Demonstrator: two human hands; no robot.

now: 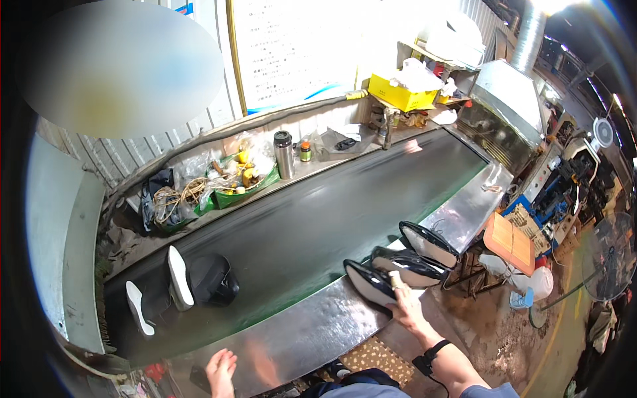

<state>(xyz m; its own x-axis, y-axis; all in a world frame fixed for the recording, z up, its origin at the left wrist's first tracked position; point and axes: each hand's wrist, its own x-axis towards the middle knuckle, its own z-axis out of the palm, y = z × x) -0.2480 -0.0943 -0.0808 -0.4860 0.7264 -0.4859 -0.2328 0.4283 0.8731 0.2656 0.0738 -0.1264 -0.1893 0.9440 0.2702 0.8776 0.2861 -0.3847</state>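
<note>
Black glossy shoes [413, 270], pale faces showing, lie clustered on the metal edge of the bench [302, 325], beside the dark belt [298, 219]. I have my right hand [406, 308] at the nearest one; whether its fingers pinch it, I cannot tell. My left hand [221, 371], fingers loosely parted, is empty. I'd judge this step as handling shoes; the next move calls for a secure hold.

On my feed I've got a ribbed wall [192, 126], silvery duct [529, 41] beside a glaring light [552, 5], and grubby brown floor [458, 335].
</note>
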